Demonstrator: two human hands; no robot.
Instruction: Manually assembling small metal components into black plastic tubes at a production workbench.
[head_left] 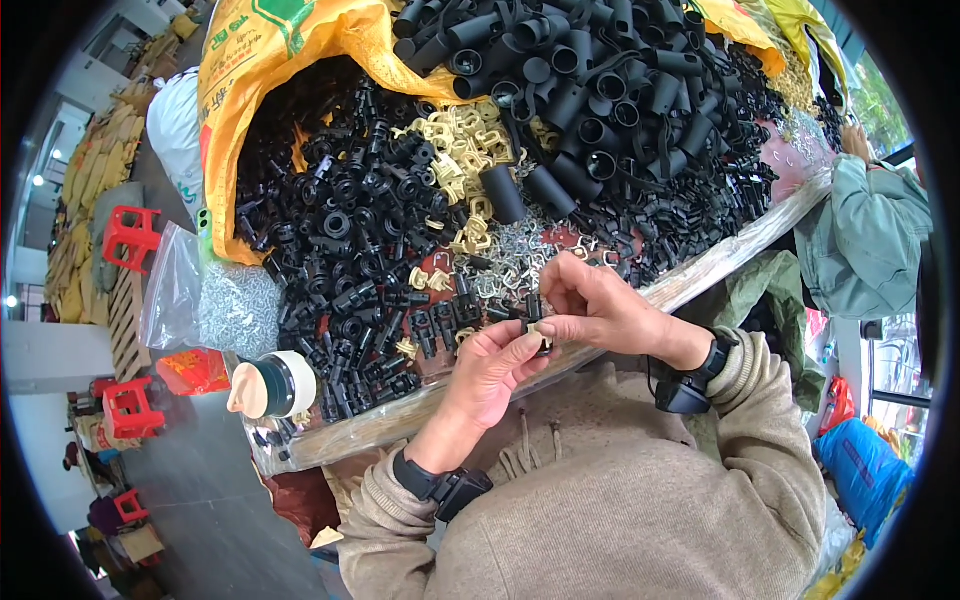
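My left hand (485,372) and my right hand (608,308) meet over the table's near edge. Both are closed with thumbs and fingertips on a small black plastic fitting (534,305), which has a cream-coloured piece at its lower part. My fingers hide some of it. A few similar black fittings (443,320) stand lined up just beyond my left hand. Cream plastic clips (460,150) and small bent metal pieces (500,270) lie further in. To the left is a heap of black plastic fittings (345,225); black tubes (570,100) are piled at the far side.
A wooden rail (370,432) edges the table. At its left corner are a flask with a cream lid (285,385) and a clear bag of screws (240,308). A yellow sack (225,130) surrounds the heap. Another person's green sleeve (870,230) is at right; red stools (130,238) stand left.
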